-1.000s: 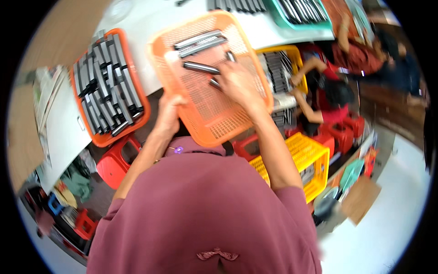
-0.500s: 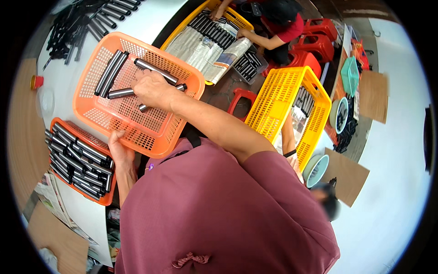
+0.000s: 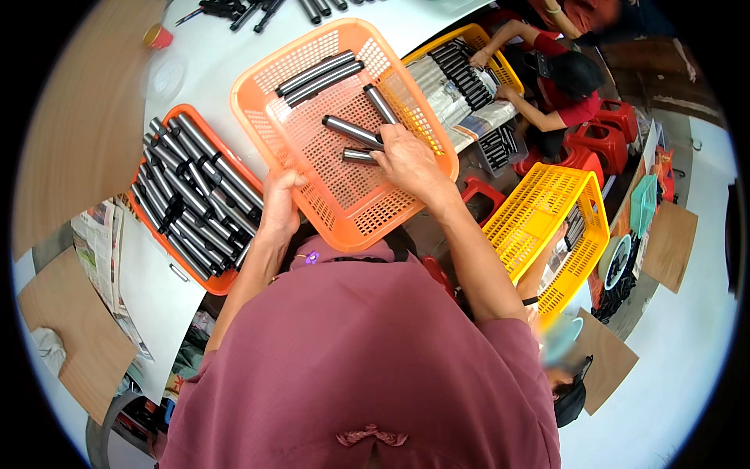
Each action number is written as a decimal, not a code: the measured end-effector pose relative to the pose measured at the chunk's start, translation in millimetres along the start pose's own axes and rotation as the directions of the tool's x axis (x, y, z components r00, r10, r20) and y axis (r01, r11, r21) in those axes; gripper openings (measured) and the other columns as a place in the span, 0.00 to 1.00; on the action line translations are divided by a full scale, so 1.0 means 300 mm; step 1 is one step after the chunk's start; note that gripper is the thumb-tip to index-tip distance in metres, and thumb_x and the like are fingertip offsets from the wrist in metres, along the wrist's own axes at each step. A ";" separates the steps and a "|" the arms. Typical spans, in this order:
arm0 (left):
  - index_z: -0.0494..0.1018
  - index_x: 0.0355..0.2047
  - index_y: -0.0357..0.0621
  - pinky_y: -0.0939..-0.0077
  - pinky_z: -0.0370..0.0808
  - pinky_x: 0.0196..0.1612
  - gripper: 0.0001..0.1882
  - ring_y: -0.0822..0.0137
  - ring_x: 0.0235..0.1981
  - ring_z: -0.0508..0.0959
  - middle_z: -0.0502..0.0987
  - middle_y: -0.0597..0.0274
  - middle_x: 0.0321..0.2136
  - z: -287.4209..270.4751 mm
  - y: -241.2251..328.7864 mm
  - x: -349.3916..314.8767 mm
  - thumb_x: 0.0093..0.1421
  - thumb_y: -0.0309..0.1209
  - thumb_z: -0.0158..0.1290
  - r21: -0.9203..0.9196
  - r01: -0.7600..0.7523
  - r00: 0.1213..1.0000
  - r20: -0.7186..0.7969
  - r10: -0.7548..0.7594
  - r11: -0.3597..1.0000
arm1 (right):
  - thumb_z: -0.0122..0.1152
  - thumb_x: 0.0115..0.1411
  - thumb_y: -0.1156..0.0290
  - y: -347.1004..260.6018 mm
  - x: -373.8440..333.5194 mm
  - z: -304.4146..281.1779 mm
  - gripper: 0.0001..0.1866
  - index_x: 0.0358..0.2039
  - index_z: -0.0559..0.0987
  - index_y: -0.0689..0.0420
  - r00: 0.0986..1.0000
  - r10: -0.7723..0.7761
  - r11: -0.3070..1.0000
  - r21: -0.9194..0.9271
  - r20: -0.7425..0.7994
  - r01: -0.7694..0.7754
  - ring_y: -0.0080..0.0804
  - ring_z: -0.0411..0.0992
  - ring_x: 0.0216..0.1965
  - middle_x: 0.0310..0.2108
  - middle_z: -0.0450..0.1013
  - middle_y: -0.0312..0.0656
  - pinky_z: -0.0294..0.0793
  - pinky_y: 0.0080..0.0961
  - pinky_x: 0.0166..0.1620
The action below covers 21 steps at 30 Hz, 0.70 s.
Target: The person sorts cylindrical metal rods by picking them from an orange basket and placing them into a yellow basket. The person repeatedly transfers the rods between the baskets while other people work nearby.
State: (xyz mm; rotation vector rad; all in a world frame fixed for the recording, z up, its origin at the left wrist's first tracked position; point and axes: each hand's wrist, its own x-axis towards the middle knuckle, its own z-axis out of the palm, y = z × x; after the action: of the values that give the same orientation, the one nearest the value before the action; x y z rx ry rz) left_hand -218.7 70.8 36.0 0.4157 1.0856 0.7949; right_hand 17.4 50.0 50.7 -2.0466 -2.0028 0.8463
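Observation:
My left hand (image 3: 283,202) grips the near left rim of an orange perforated plastic basket (image 3: 332,184), which is tilted in front of me. Inside it, my right hand (image 3: 408,162) has its fingers closed around silver tubes with black ends (image 3: 351,131). Part of their length is hidden under the fingers. Another tube (image 3: 378,102) lies just beyond these fingers, and a pair of tubes (image 3: 324,76) rests side by side near the basket's far left.
On the white table (image 3: 168,285), a second orange basket (image 3: 221,286) at left is heaped with similar tubes. A red cup (image 3: 158,36) stands farther back. To the right are yellow crates (image 3: 539,211), red stools (image 3: 617,121) and co-workers, one with hands at a tube-filled crate.
My view has turned, so the surroundings sit farther right and the heaped basket shows more fully. Both hands remain at the held basket, which is angled differently now.

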 end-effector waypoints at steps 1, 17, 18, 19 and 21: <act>0.66 0.51 0.30 0.65 0.74 0.49 0.29 0.61 0.44 0.76 0.74 0.54 0.43 0.000 0.009 -0.006 0.44 0.21 0.43 0.002 -0.009 1.000 0.007 0.009 1.000 | 0.60 0.58 0.67 -0.010 0.001 0.003 0.14 0.37 0.68 0.62 1.000 -0.001 1.000 -0.014 0.018 0.002 0.52 0.71 0.44 0.40 0.69 0.53 0.70 0.45 0.45; 0.70 0.43 0.31 0.62 0.73 0.49 0.22 0.58 0.40 0.76 0.76 0.54 0.38 -0.110 0.008 0.087 0.45 0.23 0.45 -0.036 0.073 0.997 -0.033 -0.074 0.997 | 0.59 0.54 0.70 -0.085 0.091 0.077 0.09 0.34 0.74 0.59 0.949 -0.268 0.946 -0.233 -0.164 0.226 0.47 0.70 0.41 0.35 0.69 0.47 0.67 0.42 0.44; 0.70 0.42 0.32 0.62 0.73 0.48 0.21 0.58 0.39 0.76 0.75 0.54 0.38 -0.128 -0.013 0.120 0.45 0.23 0.45 -0.050 0.080 0.994 -0.065 -0.083 0.996 | 0.60 0.54 0.70 -0.086 0.096 0.082 0.09 0.34 0.74 0.60 0.945 -0.274 0.945 -0.233 -0.179 0.229 0.47 0.70 0.41 0.36 0.69 0.48 0.68 0.42 0.44; 0.70 0.41 0.32 0.61 0.73 0.48 0.19 0.58 0.38 0.76 0.75 0.54 0.37 -0.143 -0.029 0.149 0.46 0.23 0.44 -0.063 0.089 0.991 -0.098 -0.095 0.994 | 0.60 0.54 0.70 -0.091 0.100 0.082 0.09 0.34 0.74 0.60 0.955 -0.251 0.952 -0.222 -0.159 0.213 0.48 0.70 0.41 0.35 0.69 0.48 0.68 0.43 0.44; 0.69 0.39 0.34 0.60 0.74 0.46 0.18 0.57 0.37 0.75 0.75 0.55 0.35 -0.147 -0.036 0.199 0.46 0.22 0.45 -0.145 0.098 0.984 -0.134 -0.118 0.985 | 0.59 0.54 0.70 -0.096 0.105 0.085 0.09 0.33 0.74 0.61 0.972 -0.201 0.964 -0.199 -0.120 0.174 0.48 0.70 0.42 0.35 0.70 0.49 0.68 0.43 0.45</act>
State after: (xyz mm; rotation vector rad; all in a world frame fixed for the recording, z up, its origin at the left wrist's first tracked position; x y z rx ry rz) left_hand -240.4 105.0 -27.0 0.1832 1.1674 0.8070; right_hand -21.9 76.0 34.8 -1.9048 -2.2263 0.4818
